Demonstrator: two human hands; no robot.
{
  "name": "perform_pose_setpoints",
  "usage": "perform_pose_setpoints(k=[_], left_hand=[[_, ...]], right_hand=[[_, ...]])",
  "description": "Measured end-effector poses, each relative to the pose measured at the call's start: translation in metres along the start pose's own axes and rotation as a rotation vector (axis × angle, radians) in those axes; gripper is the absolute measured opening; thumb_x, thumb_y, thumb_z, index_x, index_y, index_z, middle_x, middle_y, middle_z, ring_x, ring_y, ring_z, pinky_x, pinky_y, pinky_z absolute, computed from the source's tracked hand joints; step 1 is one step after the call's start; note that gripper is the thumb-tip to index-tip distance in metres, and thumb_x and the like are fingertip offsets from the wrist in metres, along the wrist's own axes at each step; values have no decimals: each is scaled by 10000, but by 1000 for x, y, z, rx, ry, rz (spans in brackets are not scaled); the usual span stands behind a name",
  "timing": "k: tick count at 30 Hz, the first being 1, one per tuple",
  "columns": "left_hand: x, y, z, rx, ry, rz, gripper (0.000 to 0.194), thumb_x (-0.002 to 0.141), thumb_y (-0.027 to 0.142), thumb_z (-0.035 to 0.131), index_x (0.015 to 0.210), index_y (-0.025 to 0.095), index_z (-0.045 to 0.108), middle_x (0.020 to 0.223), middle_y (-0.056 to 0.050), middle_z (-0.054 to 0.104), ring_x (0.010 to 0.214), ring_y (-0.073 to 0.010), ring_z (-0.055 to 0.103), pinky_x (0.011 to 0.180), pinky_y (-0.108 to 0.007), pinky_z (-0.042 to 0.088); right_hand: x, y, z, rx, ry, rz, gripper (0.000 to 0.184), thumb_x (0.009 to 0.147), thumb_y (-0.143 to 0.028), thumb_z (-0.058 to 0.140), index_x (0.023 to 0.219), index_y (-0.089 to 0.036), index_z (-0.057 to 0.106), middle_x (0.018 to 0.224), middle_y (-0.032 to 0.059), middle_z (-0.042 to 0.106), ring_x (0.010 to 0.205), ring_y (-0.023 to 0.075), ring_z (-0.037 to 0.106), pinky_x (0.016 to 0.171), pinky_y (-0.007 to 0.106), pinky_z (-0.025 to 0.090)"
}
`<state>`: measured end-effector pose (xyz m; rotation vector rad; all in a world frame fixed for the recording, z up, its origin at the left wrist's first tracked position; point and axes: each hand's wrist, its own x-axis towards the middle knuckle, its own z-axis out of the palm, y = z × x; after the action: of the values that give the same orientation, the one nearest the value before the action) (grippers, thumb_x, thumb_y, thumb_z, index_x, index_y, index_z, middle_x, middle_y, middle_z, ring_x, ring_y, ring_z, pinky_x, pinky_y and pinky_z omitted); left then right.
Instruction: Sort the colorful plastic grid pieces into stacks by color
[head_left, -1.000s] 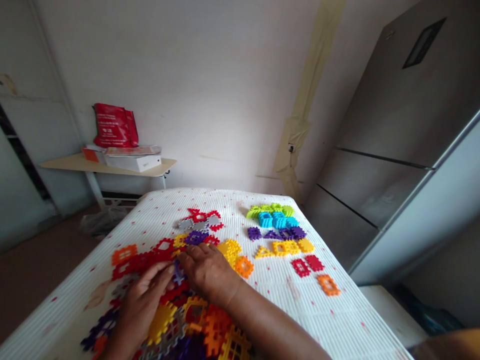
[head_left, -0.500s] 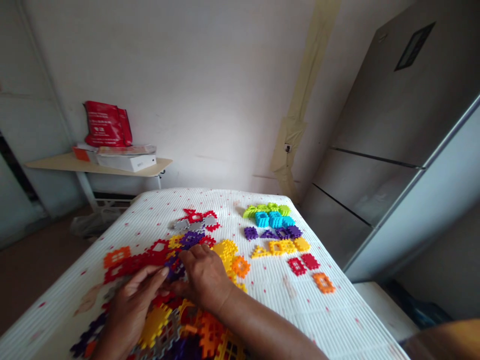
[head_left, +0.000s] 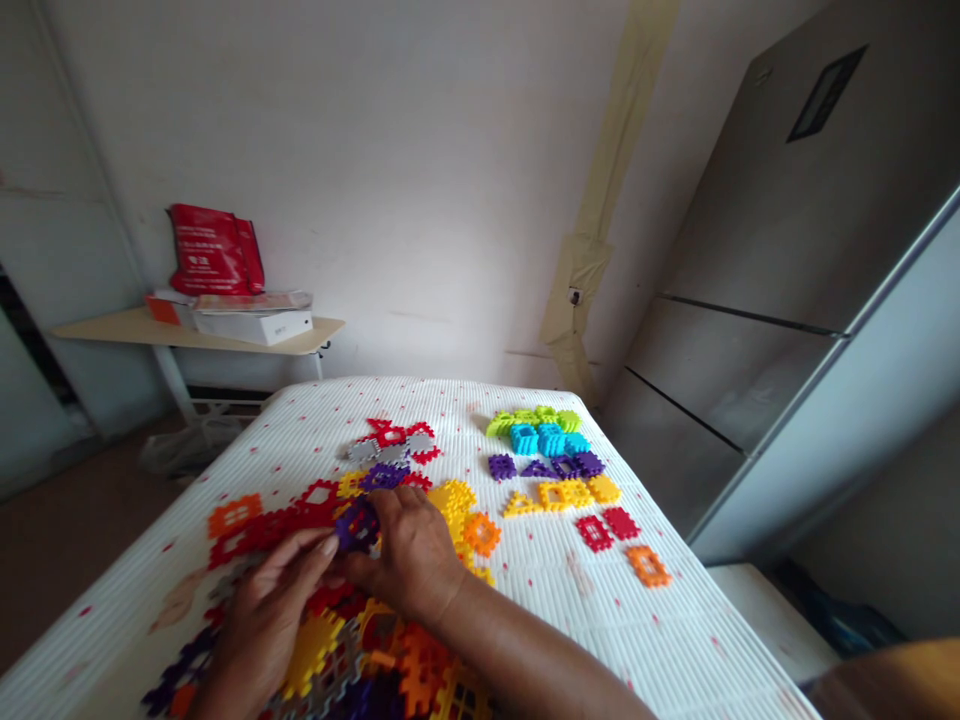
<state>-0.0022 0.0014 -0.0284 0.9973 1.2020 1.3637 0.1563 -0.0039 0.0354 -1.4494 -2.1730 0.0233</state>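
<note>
Between my two hands, above a heap of mixed plastic interlocking tiles, a purple interlocking tile (head_left: 357, 526) with a lattice of holes is held up. My left hand (head_left: 271, 598) pinches its left side with thumb and fingers. At the other side, my right hand (head_left: 412, 548) has its fingers closed on the same tile, hiding its right edge. Beneath and around the hands lie red tiles (head_left: 279, 528), a yellow gear-shaped tile (head_left: 311, 650), orange tiles (head_left: 421, 668) and grey tiles, partly covered by my wrists.
Rows sorted by colour stand at right: green tiles (head_left: 534, 420), blue tiles (head_left: 550, 439), purple tiles (head_left: 589, 463), yellow tiles (head_left: 568, 494), red tiles (head_left: 595, 533) and an orange tile (head_left: 647, 566). Grey and red tiles (head_left: 394, 432) lie farther back. A refrigerator (head_left: 750, 300) stands right of the table.
The purple tile has come up and tilted, showing more of its face between my fingers. My hands have hardly shifted; the sorted rows are the same.
</note>
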Motion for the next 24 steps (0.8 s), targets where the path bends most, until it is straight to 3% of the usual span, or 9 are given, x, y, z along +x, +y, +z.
perform_pose_setpoints(k=[3, 7, 12, 24], left_hand=[[-3, 8, 1, 64, 15, 56, 419, 674, 512, 671, 975, 225, 619, 781, 2, 697, 721, -184, 652, 647, -260, 526], [-5, 15, 1, 95, 59, 89, 433, 671, 543, 653, 936, 202, 632, 765, -10, 693, 717, -195, 655, 650, -271, 527], [-5, 12, 2, 112, 56, 53, 443, 651, 569, 657, 896, 201, 640, 739, 0, 692, 689, -180, 643, 649, -256, 525], [-4, 10, 0, 150, 35, 77, 435, 663, 570, 650, 901, 207, 630, 766, -9, 696, 690, -184, 628, 669, -267, 519]], right_hand=[[10, 28, -12, -103, 71, 111, 348, 775, -403, 595, 1053, -193, 581, 940, 66, 606, 903, 218, 541, 769, 306, 449], [18, 92, -23, -300, 185, 431, 260, 783, -336, 576, 979, -170, 618, 928, 92, 620, 927, 228, 549, 765, 299, 431], [9, 148, -13, -400, 132, 668, 256, 798, -353, 554, 935, -156, 643, 944, 116, 649, 923, 232, 579, 730, 286, 435], [5, 153, 1, -438, 39, 709, 274, 800, -345, 527, 954, -155, 650, 964, 133, 647, 959, 238, 585, 700, 286, 450]])
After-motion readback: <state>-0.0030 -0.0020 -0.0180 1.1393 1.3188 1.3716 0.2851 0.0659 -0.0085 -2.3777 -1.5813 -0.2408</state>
